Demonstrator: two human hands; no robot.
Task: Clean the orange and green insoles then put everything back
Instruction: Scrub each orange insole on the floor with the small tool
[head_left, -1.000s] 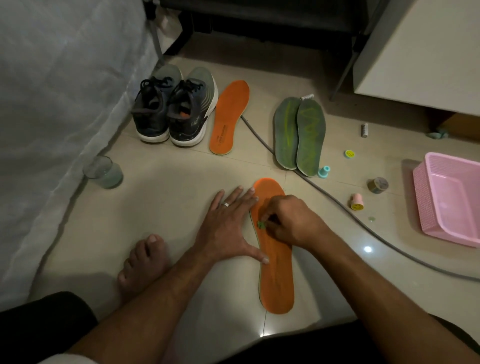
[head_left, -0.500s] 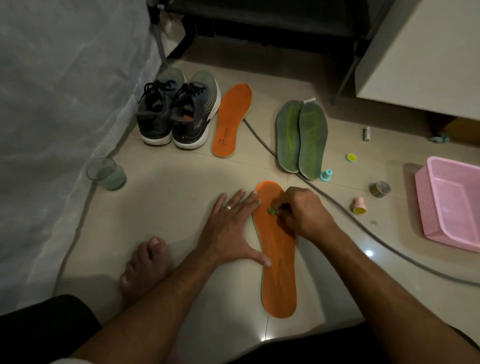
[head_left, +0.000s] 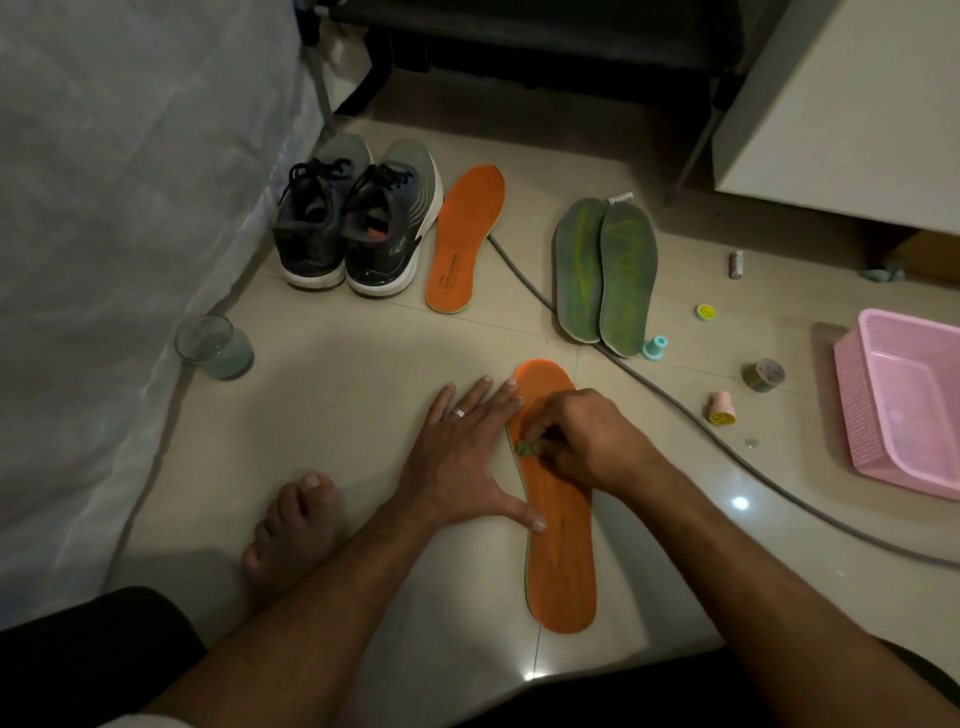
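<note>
Tiled floor (head_left: 322, 415), dim light, bed edge along the left, pale cabinet at upper right.

Near orange insole (head_left: 558, 545) flat on the tiles, toe pointing away, just ahead of the knees. Left hand (head_left: 462, 462) open, palm down, fingers spread; fingertips on the toe's left rim, thumb on the same rim further back, pinning the insole. Right hand (head_left: 576, 441) closed in a pinch on a small green scrub piece (head_left: 524, 448), pressed to the forefoot near the left rim. Exact nature of that piece too small to tell.

Second orange insole (head_left: 462, 239) further off, just beside the dark sneakers (head_left: 358, 228). Green insoles (head_left: 605, 270) paired side by side, touching, to the right of it, grey cable (head_left: 675, 405) running past their heels. Glass (head_left: 215, 347) with pale liquid by the bed edge. Pink basket (head_left: 904, 410) at the right edge of view; small caps and stamps scattered between it and the insoles.

Judged stage: early, scrubbing first insole; three others not yet handled.

Risks, judged:
- Insole skidding or buckling if the left hand eases off.
- Tiny scrub piece slipping from the pinch under a hard stroke.
- Elbow or foot tipping the glass, wetting the tiles.
- Patches missed in poor light.
</note>
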